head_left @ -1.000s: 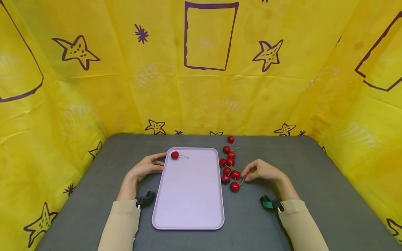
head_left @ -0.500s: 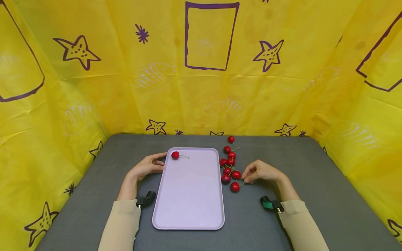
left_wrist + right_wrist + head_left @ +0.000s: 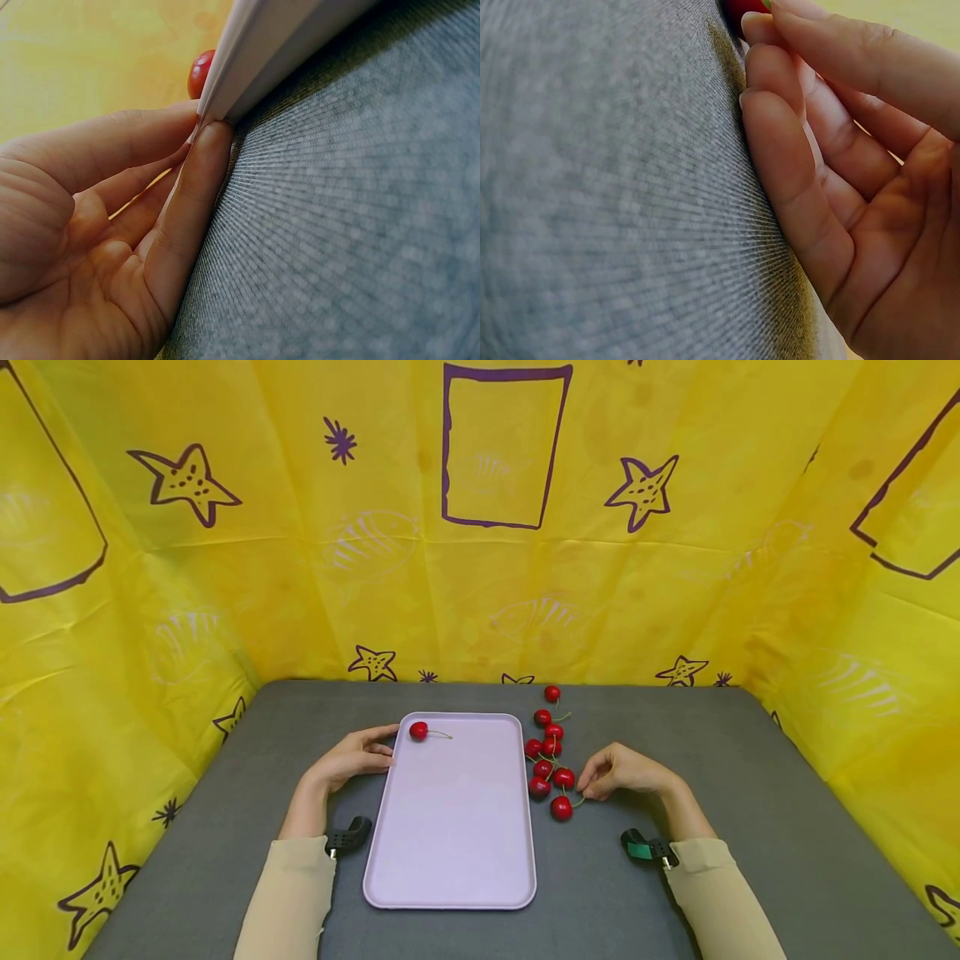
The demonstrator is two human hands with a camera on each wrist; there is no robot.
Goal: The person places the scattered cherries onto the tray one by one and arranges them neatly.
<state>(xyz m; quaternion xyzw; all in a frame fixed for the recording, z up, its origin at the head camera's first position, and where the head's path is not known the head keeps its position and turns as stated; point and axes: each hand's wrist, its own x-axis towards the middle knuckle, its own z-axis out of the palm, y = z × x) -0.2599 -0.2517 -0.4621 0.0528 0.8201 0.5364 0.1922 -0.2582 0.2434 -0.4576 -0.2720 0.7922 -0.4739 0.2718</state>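
A pale lilac tray (image 3: 450, 827) lies on the table, bearing one cherry (image 3: 418, 731) near its far left corner. My left hand (image 3: 352, 760) grips the tray's left rim, with fingertips against the edge in the left wrist view. Right of the tray, several stemmed cherries (image 3: 543, 768) lie in a loose line. With thumb and fingertips, my right hand (image 3: 622, 770) pinches the stem of the nearest cherry (image 3: 562, 808), which sits at the bottom of that group. In the right wrist view, only a bit of red cherry (image 3: 742, 15) shows past the fingertips.
The dark grey table (image 3: 750, 793) is enclosed at the back and sides by a yellow patterned cloth (image 3: 480, 593). Black wrist mounts (image 3: 348, 837) sit below both hands. One cherry (image 3: 552, 693) lies near the table's far edge.
The right fingertips have shifted very slightly toward the near side, and the nearest cherry's stem now lies lower at its tip. The left hand and tray stay in place.
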